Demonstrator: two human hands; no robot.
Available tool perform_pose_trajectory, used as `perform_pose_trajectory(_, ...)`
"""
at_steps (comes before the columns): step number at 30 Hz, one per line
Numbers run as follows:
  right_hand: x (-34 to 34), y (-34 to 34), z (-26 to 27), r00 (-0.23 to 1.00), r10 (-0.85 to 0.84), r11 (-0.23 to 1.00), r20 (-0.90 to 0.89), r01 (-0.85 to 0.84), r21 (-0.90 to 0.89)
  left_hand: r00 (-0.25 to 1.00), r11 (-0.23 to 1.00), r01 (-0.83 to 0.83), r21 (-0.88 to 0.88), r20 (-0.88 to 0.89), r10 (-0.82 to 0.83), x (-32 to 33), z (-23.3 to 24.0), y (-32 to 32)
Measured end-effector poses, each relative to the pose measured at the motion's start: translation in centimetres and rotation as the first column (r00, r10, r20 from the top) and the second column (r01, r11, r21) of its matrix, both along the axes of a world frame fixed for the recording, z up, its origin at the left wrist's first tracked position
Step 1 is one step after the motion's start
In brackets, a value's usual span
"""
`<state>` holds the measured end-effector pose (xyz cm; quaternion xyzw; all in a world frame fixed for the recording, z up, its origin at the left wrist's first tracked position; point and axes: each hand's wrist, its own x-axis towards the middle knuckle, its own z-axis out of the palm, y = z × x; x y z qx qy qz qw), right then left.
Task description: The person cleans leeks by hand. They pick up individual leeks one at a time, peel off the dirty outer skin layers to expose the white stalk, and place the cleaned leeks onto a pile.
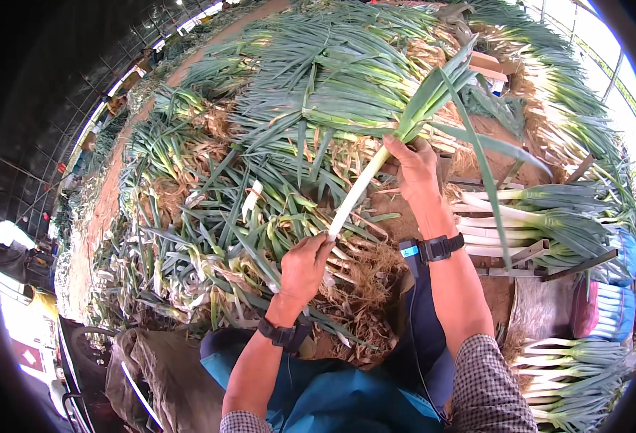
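A leek with a clean white stem slants between my two hands. My left hand grips its lower, root end. Higher up, where the white turns green, my right hand pinches the stem between thumb and fingers. Its green leaves fan out above the right hand, and one long leaf hangs down past my right wrist. Below the stem lie untrimmed leeks with brown, stringy roots. Loose leaves and peelings are heaped to the left of my left hand.
Cleaned leeks lie on a metal rack at the right. More leeks are stacked lower right, near a blue bundle. Large rows of leeks cover the ground ahead. A cardboard box stands beyond; brown cloth lies lower left.
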<state>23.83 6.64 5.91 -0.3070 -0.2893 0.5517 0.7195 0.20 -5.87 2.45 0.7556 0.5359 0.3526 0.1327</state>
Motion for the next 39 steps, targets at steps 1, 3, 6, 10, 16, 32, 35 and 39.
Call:
perform_pose_trajectory(1, 0.1, -0.1, 0.0, 1.000, -0.009, 1.000, 0.017, 0.009, -0.011, 0.996, 1.000, 0.004, 0.013, -0.089, -0.003, 0.1, 0.1, 0.0)
perform_pose_trajectory(3, 0.0, -0.5, 0.0, 1.000, -0.014, 1.000, 0.018, 0.014, -0.003, 0.982, 0.998, 0.034, 0.054, -0.186, -0.023, -0.1, -0.4, -0.3)
perform_pose_trajectory(6, -1.0, -0.8, 0.0, 0.993, -0.076, 0.996, 0.090, 0.080, -0.041, 0.953, 1.000, 0.023, 0.003, -0.301, -0.021, 0.0, -0.5, -0.7)
perform_pose_trajectory(10, -0.8, -0.9, -0.3, 0.985, -0.123, 0.990, 0.122, 0.131, -0.059, 0.962, 0.996, 0.021, -0.090, -0.269, -0.045, 0.6, -1.0, -0.8)
perform_pose_trajectory(16, -2.3, -0.4, -0.4, 0.960, -0.135, 0.986, 0.246, 0.154, -0.060, 0.956, 0.994, 0.031, -0.108, -0.288, -0.061, -0.4, -2.8, -0.3)
perform_pose_trajectory(32, -2.6, -0.6, -0.6, 0.983, -0.053, 0.996, 0.176, 0.064, -0.058, 0.994, 0.993, 0.001, -0.115, 0.112, 0.012, -0.5, -2.0, -2.0)
perform_pose_trajectory(35, -2.8, -0.5, -0.6, 0.988, -0.052, 0.997, 0.144, 0.059, -0.047, 0.999, 0.995, -0.035, -0.088, -0.015, 0.034, -0.5, -2.5, -1.8)
perform_pose_trajectory(39, -2.7, -0.9, -0.4, 0.985, -0.023, 0.999, 0.172, 0.031, -0.044, 0.995, 0.998, -0.066, 0.018, -0.068, 0.067, -0.2, -3.3, -1.9)
